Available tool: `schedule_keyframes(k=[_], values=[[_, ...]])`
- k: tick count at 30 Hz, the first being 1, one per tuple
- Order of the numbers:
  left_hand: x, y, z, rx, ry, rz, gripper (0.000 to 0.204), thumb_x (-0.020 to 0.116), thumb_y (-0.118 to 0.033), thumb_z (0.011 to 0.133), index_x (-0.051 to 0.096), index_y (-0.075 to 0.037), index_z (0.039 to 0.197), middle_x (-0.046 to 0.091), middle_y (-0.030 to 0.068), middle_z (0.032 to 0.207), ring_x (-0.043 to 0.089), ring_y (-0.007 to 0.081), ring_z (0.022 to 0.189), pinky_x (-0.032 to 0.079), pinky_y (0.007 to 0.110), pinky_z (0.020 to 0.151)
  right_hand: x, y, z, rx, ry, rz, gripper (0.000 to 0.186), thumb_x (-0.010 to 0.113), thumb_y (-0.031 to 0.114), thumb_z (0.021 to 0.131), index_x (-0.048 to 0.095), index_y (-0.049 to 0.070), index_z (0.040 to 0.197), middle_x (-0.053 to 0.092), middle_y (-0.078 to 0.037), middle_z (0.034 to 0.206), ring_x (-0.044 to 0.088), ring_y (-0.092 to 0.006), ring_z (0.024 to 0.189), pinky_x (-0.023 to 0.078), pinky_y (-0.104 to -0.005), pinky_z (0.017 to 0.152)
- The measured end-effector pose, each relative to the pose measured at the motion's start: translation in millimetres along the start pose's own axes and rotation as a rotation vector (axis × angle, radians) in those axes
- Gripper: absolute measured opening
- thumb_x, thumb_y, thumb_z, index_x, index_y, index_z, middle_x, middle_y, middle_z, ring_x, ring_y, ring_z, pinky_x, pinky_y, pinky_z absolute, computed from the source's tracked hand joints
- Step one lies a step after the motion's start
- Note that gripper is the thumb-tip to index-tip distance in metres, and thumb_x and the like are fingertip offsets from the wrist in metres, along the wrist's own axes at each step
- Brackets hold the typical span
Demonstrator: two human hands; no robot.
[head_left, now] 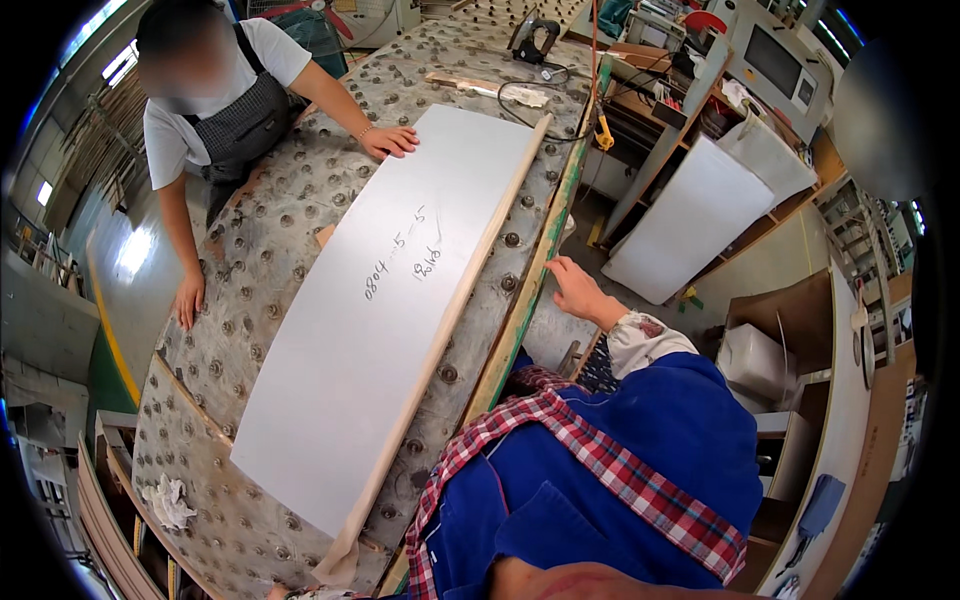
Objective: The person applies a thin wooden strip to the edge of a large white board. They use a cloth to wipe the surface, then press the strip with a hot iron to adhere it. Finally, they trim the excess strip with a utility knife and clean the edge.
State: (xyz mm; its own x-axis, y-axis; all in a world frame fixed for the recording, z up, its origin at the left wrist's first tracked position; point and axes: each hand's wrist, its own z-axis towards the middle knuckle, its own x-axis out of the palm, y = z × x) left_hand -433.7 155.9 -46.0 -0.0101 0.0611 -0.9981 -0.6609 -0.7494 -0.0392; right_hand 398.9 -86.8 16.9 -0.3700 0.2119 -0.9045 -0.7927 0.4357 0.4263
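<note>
A long pale grey-white panel [375, 310] with handwritten marks lies on a table [320, 205] studded with ball rollers. A beige strip [455, 315] runs along the panel's near long side and hangs loose at its lower end. My right hand [580, 292] is at the table's green-edged rim [535, 285], fingertips touching it, fingers loosely bent and nothing seen in them. Only a sliver of my left hand [278, 592] shows at the lower edge, near the strip's loose end; its fingers are mostly hidden. Across the table a co-worker's hand [390, 141] rests on the panel's far corner.
The co-worker's other hand [188, 300] leans on the table's far edge. A black hand tool [535, 40] with a cable lies at the table's top end. Crumpled white paper [168, 502] sits at lower left. To the right stand shelves and a white board [690, 220].
</note>
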Motion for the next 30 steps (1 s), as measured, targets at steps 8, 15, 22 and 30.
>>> schedule_keyframes(k=[8,15,22,30], values=[[-7.2,11.3,-2.3,0.004,-0.057,-0.044,0.017,0.060,-0.018,0.080,0.061,-0.004,0.088,0.059,0.0096,0.086,0.056,0.0215,0.078,0.047,0.034,0.067,-1.2,-2.8,-8.0,0.038,0.025,0.004,0.051,0.057,0.002,0.070,0.043,0.003,0.119,0.043,-0.017,0.119,0.044,-0.0365,0.111,0.040,-0.0410,0.090],[-66.3,0.9,-7.7,0.134,-0.420,-0.213,0.012,0.062,-0.012,0.078,0.059,-0.003,0.086,0.057,0.0084,0.082,0.055,0.0193,0.074,0.046,0.032,0.064,-6.2,15.6,-1.0,-0.043,-0.098,0.031,0.044,0.055,0.003,0.072,0.048,0.004,0.115,0.050,-0.016,0.113,0.052,-0.0353,0.098,0.043,-0.0412,0.084],[-166.3,-145.8,-182.7,0.981,0.048,-0.840,0.014,0.064,0.002,0.074,0.053,-0.001,0.080,0.049,0.0072,0.079,0.049,0.0193,0.071,0.043,0.029,0.064,-25.3,110.2,37.5,-0.436,-0.302,0.335,0.027,0.060,0.013,0.080,0.058,0.005,0.105,0.059,-0.014,0.105,0.057,-0.0301,0.095,0.044,-0.0389,0.084],[-206.8,-323.0,-430.4,1.789,0.663,-0.833,0.015,0.063,0.009,0.067,0.051,0.000,0.070,0.050,0.0108,0.076,0.051,0.0256,0.071,0.042,0.031,0.064,-47.0,133.6,41.2,-0.733,0.188,0.525,0.026,0.056,0.027,0.088,0.059,0.006,0.102,0.060,-0.010,0.101,0.053,-0.0275,0.098,0.040,-0.0380,0.086]])
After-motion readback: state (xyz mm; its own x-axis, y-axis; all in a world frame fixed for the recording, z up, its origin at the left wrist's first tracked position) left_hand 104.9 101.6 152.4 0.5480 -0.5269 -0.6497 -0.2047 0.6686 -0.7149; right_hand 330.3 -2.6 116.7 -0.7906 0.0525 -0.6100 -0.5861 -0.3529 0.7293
